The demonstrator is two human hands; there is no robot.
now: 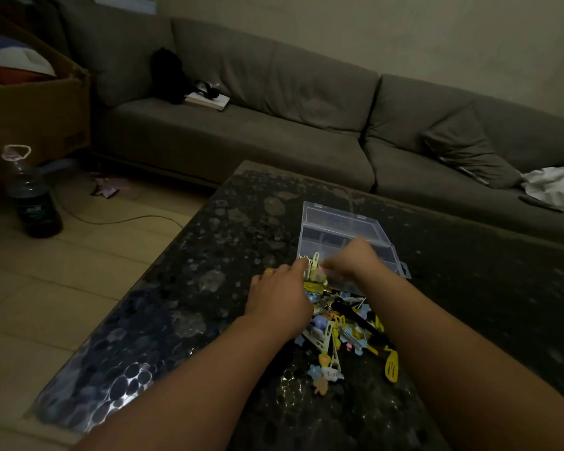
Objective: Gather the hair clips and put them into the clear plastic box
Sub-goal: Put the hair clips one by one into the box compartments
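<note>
A clear plastic box (336, 229) with inner compartments stands open on the dark table, its lid laid back on the far side. A heap of colourful hair clips (342, 336), yellow, blue, cream and black, lies on the table just in front of the box. My left hand (279, 301) reaches over the heap's left side and pinches cream and yellow clips (313, 266) at the box's near edge. My right hand (355, 258) is blurred over the box's near compartments, its fingers bent down beside those same clips; its hold on them is unclear.
The dark patterned glass table (209, 271) drops off to the tiled floor at the left. A grey sofa (274, 125) runs behind, with a book, a black bag, a cushion and white cloth. A large bottle (33, 196) and a cardboard box (36, 115) stand at the left.
</note>
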